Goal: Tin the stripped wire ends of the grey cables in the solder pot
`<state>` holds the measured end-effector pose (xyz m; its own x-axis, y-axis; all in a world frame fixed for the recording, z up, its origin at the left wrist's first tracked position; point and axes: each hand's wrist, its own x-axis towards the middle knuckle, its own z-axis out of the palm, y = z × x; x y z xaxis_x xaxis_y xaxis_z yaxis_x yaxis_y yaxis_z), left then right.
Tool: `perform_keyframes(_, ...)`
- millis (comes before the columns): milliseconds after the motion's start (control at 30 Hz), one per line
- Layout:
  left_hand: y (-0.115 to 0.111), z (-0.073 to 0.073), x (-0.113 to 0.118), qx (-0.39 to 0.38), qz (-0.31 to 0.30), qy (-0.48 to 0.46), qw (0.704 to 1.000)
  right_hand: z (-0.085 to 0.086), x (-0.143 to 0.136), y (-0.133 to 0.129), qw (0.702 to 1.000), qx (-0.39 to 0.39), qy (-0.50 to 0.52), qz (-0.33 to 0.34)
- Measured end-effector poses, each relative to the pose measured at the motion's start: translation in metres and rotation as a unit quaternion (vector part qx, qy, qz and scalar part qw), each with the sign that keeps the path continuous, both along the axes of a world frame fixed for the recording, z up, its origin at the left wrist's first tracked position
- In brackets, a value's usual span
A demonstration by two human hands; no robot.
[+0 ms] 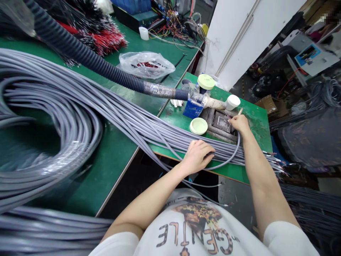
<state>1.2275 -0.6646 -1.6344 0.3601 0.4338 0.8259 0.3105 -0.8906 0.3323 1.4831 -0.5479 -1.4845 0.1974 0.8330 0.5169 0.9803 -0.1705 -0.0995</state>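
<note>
My right hand (240,124) is closed on the end of a grey cable (234,153), which bends up from the bundle. The thin wires at its tip are over the shiny square surface of what looks like a solder pot (221,120). My left hand (198,154) lies over the front edge of the grey cable bundle (170,133), its fingers curled around cable; how many strands it grips is hidden. Stripped wire ends (277,163) of the bundle fan out past the right edge of the small green table.
A ribbed hose (128,80) ends above the pot beside a blue box (193,108). Around it stand a white cup (233,102), a pale green lid (198,126) and a yellow-lidded jar (206,81). Coiled cable (80,142) covers the left table; a plastic bag (146,64) lies behind.
</note>
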Motion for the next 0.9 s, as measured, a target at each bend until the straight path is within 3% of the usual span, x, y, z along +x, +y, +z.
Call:
perform_keyframes(100,0.000,0.000,0.000,0.000,0.000,-0.001,1.000,0.002,-0.005,-0.015,0.999,0.021,0.019,0.029)
perform_keyframes(167,0.000,0.001,-0.001,-0.001,-0.001,0.001,1.000,0.002,-0.013,-0.033,0.992,0.046,0.074,0.094)
perform_keyframes(267,-0.001,0.002,-0.002,-0.001,-0.002,0.004,1.000,-0.002,-0.031,-0.069,0.954,0.075,0.194,0.218)
perform_keyframes(367,-0.002,0.003,-0.003,-0.002,-0.004,0.006,1.000,-0.009,-0.052,-0.107,0.926,0.086,0.251,0.268)
perform_keyframes(500,-0.003,0.003,-0.003,-0.008,-0.002,0.012,1.000,-0.017,-0.071,-0.142,0.914,0.093,0.265,0.293)
perform_keyframes(633,-0.003,0.003,-0.002,-0.011,0.004,0.018,1.000,-0.024,-0.080,-0.161,0.912,0.091,0.264,0.299)
perform_keyframes(900,-0.004,0.002,-0.002,-0.015,0.006,0.018,1.000,-0.027,-0.085,-0.163,0.929,0.070,0.235,0.278)
